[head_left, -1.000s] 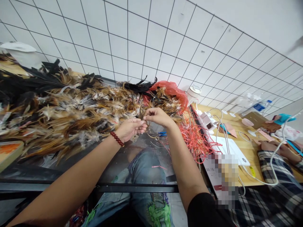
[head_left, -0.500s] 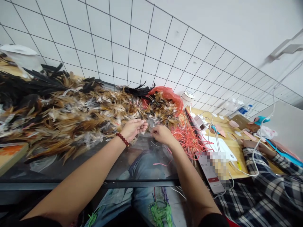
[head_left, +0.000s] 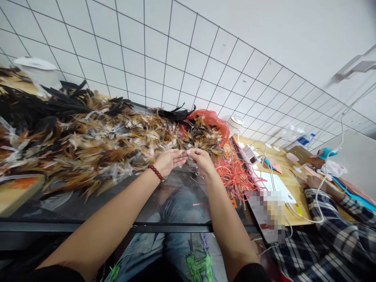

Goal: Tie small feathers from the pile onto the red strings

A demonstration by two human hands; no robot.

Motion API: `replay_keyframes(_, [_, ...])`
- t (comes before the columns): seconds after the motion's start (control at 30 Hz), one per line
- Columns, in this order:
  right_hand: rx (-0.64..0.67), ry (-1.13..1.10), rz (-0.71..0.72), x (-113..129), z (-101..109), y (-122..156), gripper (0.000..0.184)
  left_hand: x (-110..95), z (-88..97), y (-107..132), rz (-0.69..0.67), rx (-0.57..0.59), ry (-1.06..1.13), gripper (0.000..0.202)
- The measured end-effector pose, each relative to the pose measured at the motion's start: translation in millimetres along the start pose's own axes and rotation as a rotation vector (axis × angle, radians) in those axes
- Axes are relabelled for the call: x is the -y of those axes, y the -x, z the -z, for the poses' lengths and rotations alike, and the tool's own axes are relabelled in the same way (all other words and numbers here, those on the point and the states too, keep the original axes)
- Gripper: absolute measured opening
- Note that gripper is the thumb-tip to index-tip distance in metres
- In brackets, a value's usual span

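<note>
Feathers in heap; bare dark table toward near edge. Left hand, right hand: fingers part-curled, tips together (grip: cannot tell).

single cam, head-worn: looks fwd & down from above the wearer's jeans, approx. on the body's mid-line. v. wide angle. nearest the lens: forearms, entering from the btm edge; l. hand & r. hand sit mid-frame, a bit below ctr., farther off. table runs l. to r., seen obliquely from over its near edge. beyond it, wall w/ wire grid fills the top, grid's upper edge sloping down to the r. r. margin takes in a co-worker's sleeve.
</note>
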State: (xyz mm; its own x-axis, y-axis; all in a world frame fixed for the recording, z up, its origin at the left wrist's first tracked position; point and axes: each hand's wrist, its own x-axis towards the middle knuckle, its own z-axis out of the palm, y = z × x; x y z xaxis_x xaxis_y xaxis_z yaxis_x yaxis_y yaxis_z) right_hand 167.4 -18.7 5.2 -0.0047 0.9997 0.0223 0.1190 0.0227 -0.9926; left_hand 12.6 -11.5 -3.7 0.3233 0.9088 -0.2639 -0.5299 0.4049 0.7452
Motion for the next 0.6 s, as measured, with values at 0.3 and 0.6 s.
replay_keyframes(0.3, [0.128, 1.039, -0.026, -4, 13, 23, 0.008, -2, 0.5, -2, -0.098, -0.067, 0.016, 0.005])
replay_keyframes(0.6, [0.043, -0.069, 0.065, -5, 11, 12, 0.029, 4, -1.3, 0, -0.04, -0.023, -0.031, 0.005])
